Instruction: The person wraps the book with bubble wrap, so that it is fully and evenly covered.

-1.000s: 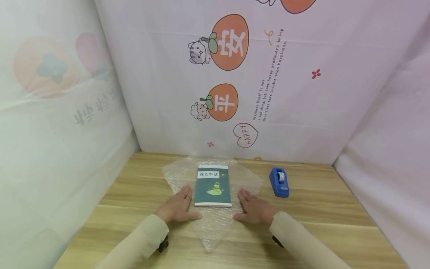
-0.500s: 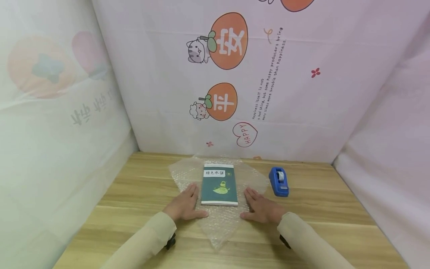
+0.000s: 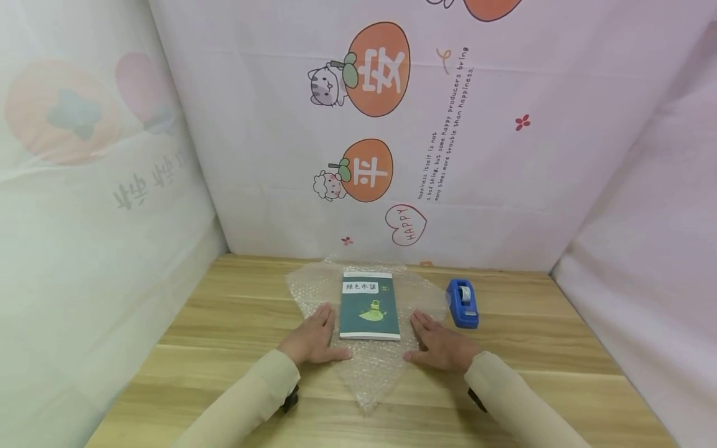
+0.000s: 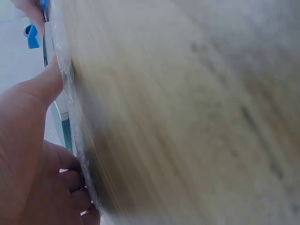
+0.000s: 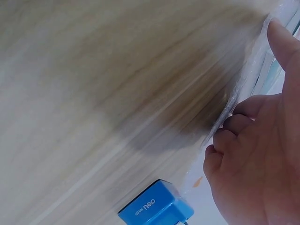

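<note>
A green book (image 3: 366, 320) with white bands at top and bottom lies on a sheet of bubble wrap (image 3: 366, 373), one corner of which points toward the person. To the book's left, my left hand (image 3: 315, 336) presses flat on the wrap with fingers straight and thumb spread. On the other side my right hand (image 3: 442, 343) rests the same way, fingers angled inward. In the left wrist view the wrap's edge (image 4: 70, 89) runs under the thumb and fingertips. The right wrist view has the fingertips of the right hand (image 5: 260, 136) on the wrap.
A blue tape dispenser (image 3: 463, 305) stands to the right of the wrap, just beyond the right hand. The wooden table (image 3: 532, 348) is bounded by a printed cloth (image 3: 476, 230) behind and white cloth walls at both sides.
Both hands, the book and the bubble wrap have shifted together to the right, closer to the tape dispenser. The hands' flat pose is unchanged.
</note>
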Available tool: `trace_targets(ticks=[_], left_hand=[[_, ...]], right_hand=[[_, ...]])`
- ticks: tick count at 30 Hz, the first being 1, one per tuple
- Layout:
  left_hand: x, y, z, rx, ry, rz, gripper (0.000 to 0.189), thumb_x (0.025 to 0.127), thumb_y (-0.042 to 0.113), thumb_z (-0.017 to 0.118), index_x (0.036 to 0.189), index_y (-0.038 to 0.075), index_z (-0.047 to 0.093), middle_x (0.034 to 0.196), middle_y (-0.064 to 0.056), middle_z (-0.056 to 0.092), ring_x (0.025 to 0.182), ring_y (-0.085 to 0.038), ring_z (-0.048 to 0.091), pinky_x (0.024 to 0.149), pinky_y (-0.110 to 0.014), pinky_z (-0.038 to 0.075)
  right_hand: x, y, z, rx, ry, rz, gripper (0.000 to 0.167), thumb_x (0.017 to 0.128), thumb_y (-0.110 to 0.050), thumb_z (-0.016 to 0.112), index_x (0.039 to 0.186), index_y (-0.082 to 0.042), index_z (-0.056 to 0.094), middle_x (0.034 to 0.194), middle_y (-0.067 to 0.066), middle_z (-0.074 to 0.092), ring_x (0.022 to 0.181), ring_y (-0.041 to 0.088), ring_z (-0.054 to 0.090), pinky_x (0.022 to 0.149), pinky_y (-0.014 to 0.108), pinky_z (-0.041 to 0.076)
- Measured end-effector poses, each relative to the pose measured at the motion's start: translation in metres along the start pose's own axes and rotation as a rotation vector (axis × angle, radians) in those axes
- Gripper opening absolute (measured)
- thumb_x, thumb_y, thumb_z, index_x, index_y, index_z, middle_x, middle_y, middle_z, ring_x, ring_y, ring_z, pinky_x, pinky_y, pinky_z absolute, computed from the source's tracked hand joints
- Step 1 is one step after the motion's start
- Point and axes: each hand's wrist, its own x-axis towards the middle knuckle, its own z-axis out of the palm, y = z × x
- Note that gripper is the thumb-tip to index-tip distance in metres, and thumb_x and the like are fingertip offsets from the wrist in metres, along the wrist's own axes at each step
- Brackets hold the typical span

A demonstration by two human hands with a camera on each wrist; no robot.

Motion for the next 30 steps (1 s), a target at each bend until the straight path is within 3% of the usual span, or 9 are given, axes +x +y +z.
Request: trace_targets(ticks=[8,13,16,21,26,30], left_hand=[[-0.001,0.000,0.002,-0.005,0.014,-0.003,0.113,0.094,0.069,0.065,0.162,-0.012,0.026,0.174,-0.028,0.018,0.165,-0.040,0.018,0.134,-0.048,0.025],[0.000,-0.003,0.004,-0.005,0.029,0.007,0.113,0.094,0.070,0.065,0.161,-0.012,0.026,0.174,-0.029,0.019,0.164,-0.041,0.019,0.134,-0.049,0.026],[0.000,-0.004,0.003,-0.005,0.025,0.007,0.113,0.094,0.070,0.064,0.162,-0.012,0.025,0.174,-0.029,0.018,0.164,-0.041,0.019,0.134,-0.049,0.025],[0.001,-0.003,0.000,-0.015,0.022,0.011,0.113,0.094,0.069,0.065,0.161,-0.013,0.025,0.173,-0.030,0.018,0.164,-0.042,0.018,0.134,-0.049,0.025],[0.001,-0.004,0.000,-0.023,0.012,0.006,0.114,0.094,0.070,0.064,0.162,-0.012,0.024,0.174,-0.030,0.016,0.164,-0.043,0.016,0.134,-0.051,0.024],[0.001,-0.005,0.002,-0.035,0.014,0.017,0.116,0.093,0.073,0.063,0.162,-0.012,0.025,0.174,-0.030,0.016,0.164,-0.044,0.016,0.134,-0.053,0.023]], right_hand=[[-0.001,-0.003,-0.004,0.039,0.000,0.012,0.101,0.100,-0.069,0.056,0.169,-0.004,0.021,0.178,0.017,0.015,0.165,0.040,0.017,0.132,0.057,0.024],[-0.010,-0.002,-0.011,0.130,0.019,-0.001,0.093,0.104,-0.061,0.055,0.169,-0.004,0.020,0.178,0.019,0.013,0.164,0.043,0.016,0.132,0.061,0.021],[-0.015,0.000,-0.017,0.192,0.059,-0.036,0.087,0.108,-0.053,0.054,0.167,0.002,0.021,0.176,0.025,0.015,0.162,0.048,0.017,0.131,0.065,0.020],[-0.024,0.003,-0.026,0.272,0.181,-0.064,0.074,0.111,-0.045,0.050,0.159,0.011,0.035,0.165,0.032,0.037,0.154,0.051,0.035,0.125,0.065,0.033],[-0.033,0.007,-0.030,0.452,0.263,0.030,0.068,0.114,-0.044,0.041,0.154,0.010,0.045,0.158,0.030,0.049,0.149,0.049,0.046,0.120,0.062,0.042],[-0.039,0.011,-0.030,0.727,0.290,0.132,0.064,0.116,-0.037,0.039,0.151,0.015,0.045,0.152,0.034,0.053,0.144,0.048,0.052,0.117,0.057,0.048]])
